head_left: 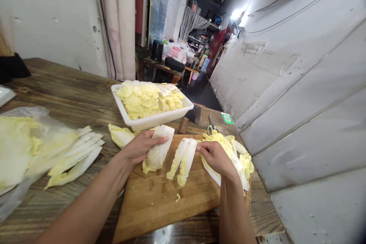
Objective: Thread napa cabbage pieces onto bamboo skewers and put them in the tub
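On a wooden cutting board, my left hand grips a wide napa cabbage leaf by its white stem end. My right hand pinches the top of a narrow leaf strip, with a second strip lying close beside it. Right of that hand sits a pile of cut cabbage leaves on the board's edge.
A white tray heaped with leaves stands behind the board. Loose leaves spill from a clear plastic bag at the left. A cleaver and scissors lie behind the board. A white wall runs along the right.
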A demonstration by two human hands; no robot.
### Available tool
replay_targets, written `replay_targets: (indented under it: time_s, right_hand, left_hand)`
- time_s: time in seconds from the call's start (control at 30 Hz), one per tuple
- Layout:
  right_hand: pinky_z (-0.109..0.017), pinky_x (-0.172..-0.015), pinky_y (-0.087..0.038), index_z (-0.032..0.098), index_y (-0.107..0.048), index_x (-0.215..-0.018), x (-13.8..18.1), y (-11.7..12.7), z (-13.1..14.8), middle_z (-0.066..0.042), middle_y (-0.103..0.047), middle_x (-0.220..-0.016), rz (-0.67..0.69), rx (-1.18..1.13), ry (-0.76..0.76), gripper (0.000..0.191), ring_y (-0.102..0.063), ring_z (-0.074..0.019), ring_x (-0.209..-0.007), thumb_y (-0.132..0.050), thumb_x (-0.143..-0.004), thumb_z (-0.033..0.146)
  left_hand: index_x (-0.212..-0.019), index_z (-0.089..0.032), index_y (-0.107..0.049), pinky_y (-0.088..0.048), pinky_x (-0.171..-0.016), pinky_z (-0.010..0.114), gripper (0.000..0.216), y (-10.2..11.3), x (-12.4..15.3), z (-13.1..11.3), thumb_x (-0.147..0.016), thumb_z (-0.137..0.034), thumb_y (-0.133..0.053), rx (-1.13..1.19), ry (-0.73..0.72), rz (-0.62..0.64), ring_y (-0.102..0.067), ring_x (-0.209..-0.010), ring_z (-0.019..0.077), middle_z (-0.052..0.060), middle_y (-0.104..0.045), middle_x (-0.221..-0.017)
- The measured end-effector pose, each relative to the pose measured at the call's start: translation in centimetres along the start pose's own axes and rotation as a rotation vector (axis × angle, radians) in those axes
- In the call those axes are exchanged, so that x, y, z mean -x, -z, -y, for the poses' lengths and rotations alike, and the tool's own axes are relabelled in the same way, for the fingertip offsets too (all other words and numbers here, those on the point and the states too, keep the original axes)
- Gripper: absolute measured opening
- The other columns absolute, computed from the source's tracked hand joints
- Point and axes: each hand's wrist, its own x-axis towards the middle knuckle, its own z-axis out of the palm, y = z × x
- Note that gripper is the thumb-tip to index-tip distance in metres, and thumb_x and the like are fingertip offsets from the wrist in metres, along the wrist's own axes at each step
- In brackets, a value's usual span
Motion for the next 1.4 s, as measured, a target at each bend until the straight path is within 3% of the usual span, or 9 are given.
replay_targets:
  time_s: [0.2,0.3,0.37,0.47,0.53,0.83,1.0,1.27,1.4]
  right_hand:
    - [-0.026,-0.063,-0.037,0.019,-0.058,-0.066,-0.1,0.3,0.1,0.002,-0.056,-0.064,0.027,-0.016,0.036,0.03,-0.05,-0.0139,-0.062,-0.048,-0.091,0.033]
    - [-0.027,-0.066,-0.041,0.019,-0.063,-0.07,-0.1,0.7,0.0,0.001,-0.06,-0.067,0.032,-0.008,0.058,0.029,-0.054,-0.0154,-0.066,-0.05,-0.092,0.033]
    - [-0.029,-0.074,-0.045,0.019,-0.069,-0.088,-0.1,0.8,0.0,-0.003,-0.069,-0.085,-0.01,-0.002,0.065,0.024,-0.061,-0.0187,-0.079,-0.051,-0.092,0.034]
    - [-0.033,-0.086,-0.048,0.021,-0.064,-0.124,-0.1,0.3,0.2,-0.009,-0.069,-0.118,-0.052,-0.029,0.078,0.037,-0.063,-0.0228,-0.103,-0.054,-0.094,0.039]
    - [-0.035,-0.087,-0.05,0.022,-0.064,-0.128,-0.3,-0.5,0.3,-0.009,-0.069,-0.123,-0.027,-0.069,0.084,0.043,-0.064,-0.0239,-0.105,-0.059,-0.092,0.043]
    - [-0.036,-0.1,-0.047,0.02,-0.078,-0.099,-1.4,-2.5,0.7,-0.009,-0.071,-0.117,-0.058,-0.148,0.182,0.027,-0.063,-0.0234,-0.114,-0.065,-0.091,0.042]
    - [-0.031,-0.082,-0.054,0.022,-0.078,-0.101,-1.0,-3.0,1.6,-0.005,-0.078,-0.096,-0.022,-0.169,0.191,0.026,-0.071,-0.0202,-0.089,-0.056,-0.096,0.035]
    - [-0.03,-0.082,-0.052,0.025,-0.077,-0.108,-0.1,-2.6,2.7,-0.004,-0.078,-0.1,-0.021,-0.127,0.242,0.027,-0.072,-0.0209,-0.093,-0.053,-0.096,0.026]
    - [-0.032,-0.081,-0.049,0.025,-0.076,-0.114,0.1,-2.3,2.7,-0.004,-0.077,-0.09,-0.007,-0.038,0.275,0.031,-0.066,-0.0194,-0.078,-0.05,-0.096,0.026]
  left_hand:
    - [-0.082,-0.012,-0.077,-0.062,-0.064,0.025,0.051,0.3,-0.2,0.2,-0.042,-0.034,-0.099,0.005,-0.007,-0.006,-0.073,-0.067,0.0192,0.01,-0.078,-0.076]
    - [-0.082,-0.012,-0.077,-0.062,-0.065,0.027,0.051,0.4,-0.3,0.2,-0.043,-0.037,-0.098,-0.011,-0.006,0.0,-0.073,-0.066,0.0204,0.012,-0.078,-0.076]
    - [-0.079,-0.011,-0.077,-0.061,-0.063,0.026,0.05,0.3,-0.1,0.2,-0.043,-0.038,-0.098,-0.025,-0.008,0.013,-0.072,-0.064,0.0202,0.012,-0.078,-0.074]
    - [-0.078,-0.012,-0.077,-0.06,-0.063,0.026,0.048,0.0,0.2,0.2,-0.044,-0.04,-0.097,-0.048,-0.019,0.045,-0.072,-0.065,0.0207,0.01,-0.078,-0.073]
    - [-0.081,-0.014,-0.077,-0.061,-0.064,0.028,0.048,-0.2,0.5,0.2,-0.047,-0.042,-0.096,-0.066,-0.029,0.061,-0.072,-0.066,0.021,0.009,-0.078,-0.074]
    - [-0.081,-0.013,-0.078,-0.057,-0.06,0.026,0.047,-0.7,0.8,0.2,-0.049,-0.043,-0.095,-0.186,-0.055,0.047,-0.071,-0.064,0.0207,0.01,-0.078,-0.078]
    - [-0.079,-0.014,-0.078,-0.053,-0.055,0.024,0.045,-1.3,1.1,0.5,-0.05,-0.045,-0.094,-0.216,-0.069,0.04,-0.067,-0.059,0.0183,0.008,-0.078,-0.076]
    - [-0.076,-0.015,-0.079,-0.048,-0.052,0.02,0.043,-1.8,1.8,0.1,-0.049,-0.044,-0.095,-0.16,-0.04,0.11,-0.062,-0.058,0.014,0.006,-0.075,-0.071]
    - [-0.076,-0.015,-0.079,-0.048,-0.053,0.021,0.044,-2.0,1.9,0.0,-0.046,-0.043,-0.096,-0.12,-0.015,0.145,-0.061,-0.058,0.0139,0.006,-0.075,-0.071]
